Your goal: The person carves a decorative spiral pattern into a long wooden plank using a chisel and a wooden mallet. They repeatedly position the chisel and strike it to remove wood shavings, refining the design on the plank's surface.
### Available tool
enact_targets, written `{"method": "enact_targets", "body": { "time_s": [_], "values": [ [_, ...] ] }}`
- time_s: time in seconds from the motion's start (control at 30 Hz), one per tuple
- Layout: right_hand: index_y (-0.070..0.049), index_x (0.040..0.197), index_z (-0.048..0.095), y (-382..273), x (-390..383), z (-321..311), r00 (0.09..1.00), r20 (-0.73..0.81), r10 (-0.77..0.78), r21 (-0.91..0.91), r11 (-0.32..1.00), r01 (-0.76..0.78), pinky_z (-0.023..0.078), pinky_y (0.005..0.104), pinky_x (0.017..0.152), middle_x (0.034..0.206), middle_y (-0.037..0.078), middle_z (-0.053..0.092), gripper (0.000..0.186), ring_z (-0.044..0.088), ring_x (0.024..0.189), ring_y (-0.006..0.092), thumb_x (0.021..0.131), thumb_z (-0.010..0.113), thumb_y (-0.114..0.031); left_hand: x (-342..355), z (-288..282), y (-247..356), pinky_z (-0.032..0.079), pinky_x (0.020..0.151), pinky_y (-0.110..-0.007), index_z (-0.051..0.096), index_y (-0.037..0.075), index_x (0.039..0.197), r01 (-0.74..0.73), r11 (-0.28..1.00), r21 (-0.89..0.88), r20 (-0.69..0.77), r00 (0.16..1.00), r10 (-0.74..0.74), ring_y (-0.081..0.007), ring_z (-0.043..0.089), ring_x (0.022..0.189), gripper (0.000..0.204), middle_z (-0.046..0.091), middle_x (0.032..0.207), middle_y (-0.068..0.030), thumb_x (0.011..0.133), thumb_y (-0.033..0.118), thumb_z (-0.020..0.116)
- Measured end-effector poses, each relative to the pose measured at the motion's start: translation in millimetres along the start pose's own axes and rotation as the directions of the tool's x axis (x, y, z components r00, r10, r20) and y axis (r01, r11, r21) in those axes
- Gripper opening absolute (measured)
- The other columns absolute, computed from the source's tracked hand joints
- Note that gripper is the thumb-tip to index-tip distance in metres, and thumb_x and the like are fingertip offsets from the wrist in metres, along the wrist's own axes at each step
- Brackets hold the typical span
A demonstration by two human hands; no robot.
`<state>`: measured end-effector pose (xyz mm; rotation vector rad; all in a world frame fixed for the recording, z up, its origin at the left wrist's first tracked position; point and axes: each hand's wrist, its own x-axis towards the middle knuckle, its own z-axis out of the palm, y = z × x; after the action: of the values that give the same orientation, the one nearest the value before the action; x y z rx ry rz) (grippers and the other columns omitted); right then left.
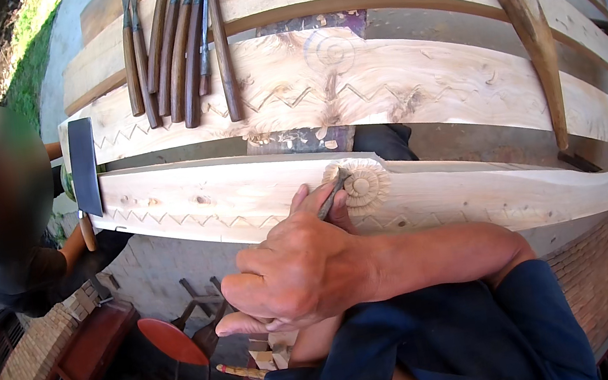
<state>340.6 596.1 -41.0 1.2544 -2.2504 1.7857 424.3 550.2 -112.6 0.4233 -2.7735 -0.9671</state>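
Observation:
A pale wooden board (187, 199) lies crosswise before me, with a round carved flower (364, 185) near its middle and a zigzag line along it. My right hand (296, 270) is closed in a fist around what seems to be the carving chisel's handle, which it hides. Under it my left hand (312, 199) is mostly covered; its fingers and thumb close around the metal blade. The chisel (337, 179) touches the left side of the flower with its tip.
Several wood-handled chisels (182, 59) lie on a second carved board (453, 85) beyond. A wooden mallet (536, 49) rests at right, a dark flat block (84, 168) at left. Another person (11, 226) sits at left; a red chair (173, 341) stands below.

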Motion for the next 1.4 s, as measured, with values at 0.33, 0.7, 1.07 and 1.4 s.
{"method": "enact_targets", "body": {
  "time_s": [0.33, 0.7, 1.07, 1.4],
  "values": [
    [-0.011, 0.072, 0.048, -14.9, -15.4, 17.5, 0.992, -0.022, -0.127, 0.003, 0.992, 0.127, 0.043, 0.0353, 0.045, 0.065, 0.003, 0.042, 0.048, 0.051, 0.047, 0.0192, 0.09, 0.084, -0.035, -4.1, 11.0, -7.3, 0.055, 0.111, -0.047, 0.058, 0.003, 0.123, -0.236, 0.931, -0.279, -0.194, 0.963, 0.186, -0.0276, 0.071, 0.111, 0.023, 0.072, 0.117, -0.014, 0.114, 0.024, 0.063],
    [-0.011, 0.085, 0.044, 24.3, 3.5, -121.3, 0.585, -0.546, 0.6, 0.642, 0.748, -0.167, 0.027, 0.0242, 0.04, 0.066, 0.006, 0.056, 0.047, 0.035, 0.041, 0.0084, 0.116, 0.058, -0.043, 4.9, -1.3, -2.9, 0.053, 0.064, -0.029, 0.08, 0.01, 0.125, -0.548, 0.837, -0.003, -0.165, 0.826, 0.54, -0.0185, 0.072, 0.076, 0.035, 0.082, 0.115, -0.0052, 0.091, 0.015, 0.088],
    [-0.014, 0.083, 0.043, 51.1, 0.3, -108.0, 0.511, -0.463, 0.724, 0.767, 0.616, -0.178, 0.024, 0.0242, 0.04, 0.065, 0.006, 0.053, 0.05, 0.031, 0.04, 0.0095, 0.118, 0.053, -0.048, 3.8, 3.2, 0.1, 0.053, 0.063, -0.028, 0.084, 0.009, 0.116, -0.445, 0.896, -0.006, -0.151, 0.886, 0.439, -0.0177, 0.072, 0.076, 0.028, 0.083, 0.118, -0.0075, 0.088, 0.009, 0.087],
    [-0.013, 0.083, 0.043, 52.8, 2.2, -104.9, 0.49, -0.473, 0.733, 0.751, 0.626, -0.212, 0.025, 0.023, 0.04, 0.067, 0.006, 0.052, 0.05, 0.031, 0.042, 0.0089, 0.117, 0.054, -0.049, 5.6, 3.1, 2.0, 0.055, 0.064, -0.028, 0.084, 0.008, 0.113, -0.422, 0.907, -0.02, -0.142, 0.899, 0.415, -0.0182, 0.073, 0.076, 0.028, 0.083, 0.118, -0.0084, 0.086, 0.007, 0.087]
  ]
}}
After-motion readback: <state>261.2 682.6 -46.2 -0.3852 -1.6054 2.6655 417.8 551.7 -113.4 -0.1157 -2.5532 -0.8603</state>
